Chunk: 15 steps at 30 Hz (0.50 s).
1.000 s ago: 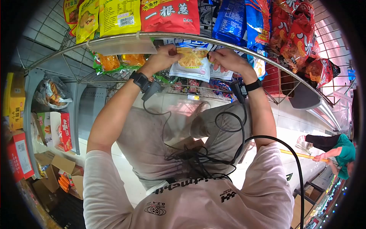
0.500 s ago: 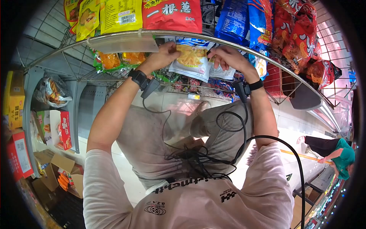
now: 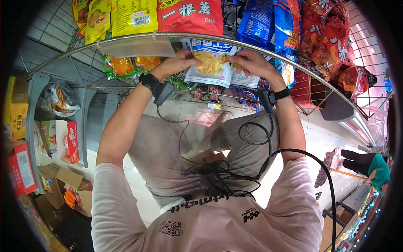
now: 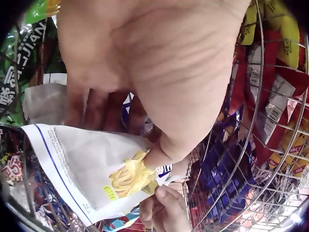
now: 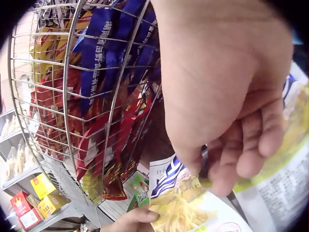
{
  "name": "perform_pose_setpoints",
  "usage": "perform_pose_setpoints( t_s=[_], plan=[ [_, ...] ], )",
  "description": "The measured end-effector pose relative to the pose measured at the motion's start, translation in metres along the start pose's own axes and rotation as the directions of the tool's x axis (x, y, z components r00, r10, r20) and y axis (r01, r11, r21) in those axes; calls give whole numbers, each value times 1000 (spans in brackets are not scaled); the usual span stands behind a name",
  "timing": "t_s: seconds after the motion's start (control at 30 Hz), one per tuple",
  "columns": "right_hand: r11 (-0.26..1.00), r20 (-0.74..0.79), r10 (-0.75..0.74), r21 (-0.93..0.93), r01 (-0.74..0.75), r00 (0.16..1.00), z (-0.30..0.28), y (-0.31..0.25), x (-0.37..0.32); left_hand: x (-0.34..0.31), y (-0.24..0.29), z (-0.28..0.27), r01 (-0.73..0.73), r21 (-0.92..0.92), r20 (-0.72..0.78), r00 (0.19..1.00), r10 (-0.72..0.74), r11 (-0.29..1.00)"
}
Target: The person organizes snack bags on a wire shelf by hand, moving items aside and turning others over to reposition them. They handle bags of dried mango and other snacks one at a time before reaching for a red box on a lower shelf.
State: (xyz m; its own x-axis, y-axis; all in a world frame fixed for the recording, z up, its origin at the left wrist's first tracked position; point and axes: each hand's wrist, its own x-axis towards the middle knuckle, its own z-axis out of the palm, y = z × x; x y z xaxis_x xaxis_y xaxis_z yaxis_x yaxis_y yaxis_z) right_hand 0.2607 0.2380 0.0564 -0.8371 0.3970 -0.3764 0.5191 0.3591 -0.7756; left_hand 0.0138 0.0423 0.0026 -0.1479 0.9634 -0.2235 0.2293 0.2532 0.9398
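A white and blue snack bag (image 3: 212, 69) with a picture of yellow strips hangs below the wire rack's front rail. My left hand (image 3: 180, 63) grips its left side; in the left wrist view the thumb of my left hand (image 4: 149, 77) presses on its printed front, other fingers behind it. At the opposite edge, my right hand (image 3: 254, 65) pinches the bag between thumb and fingertips. The right wrist view shows the fingers of my right hand (image 5: 227, 92) curled at that edge. Another white bag (image 3: 244, 80) with small print lies behind and right of the gripped one.
The curved metal rail (image 3: 235, 41) runs just above both hands. Yellow bags (image 3: 133, 19), a red bag (image 3: 191, 19) and blue bags (image 3: 256, 21) sit in the upper rack. Black cables (image 3: 210, 170) lie over my lap. A person in green (image 3: 380, 174) is at far right.
My left hand has shifted slightly down along the bag, and more of the bag's blue top lettering shows. The right fingers have closed in on its edge. The distant person and mop have moved.
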Motion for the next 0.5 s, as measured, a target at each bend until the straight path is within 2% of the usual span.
perform_pose_setpoints(
  t_s=[0.07,0.17,0.37,0.5],
  plan=[
    [999,10,-37,22,36,999,-1,5,3,-4,7,0,94,19,12,995,-94,995],
    [995,9,-82,58,81,997,-1,9,4,-10,11,4,52,-47,27,998,-51,998],
    [992,-7,-101,70,102,995,-3,14,5,-10,6,-2,76,-90,98,993,-67,993],
    [990,6,-118,76,117,993,-6,19,4,-7,-3,-8,81,-149,80,994,-70,985]
  ],
)
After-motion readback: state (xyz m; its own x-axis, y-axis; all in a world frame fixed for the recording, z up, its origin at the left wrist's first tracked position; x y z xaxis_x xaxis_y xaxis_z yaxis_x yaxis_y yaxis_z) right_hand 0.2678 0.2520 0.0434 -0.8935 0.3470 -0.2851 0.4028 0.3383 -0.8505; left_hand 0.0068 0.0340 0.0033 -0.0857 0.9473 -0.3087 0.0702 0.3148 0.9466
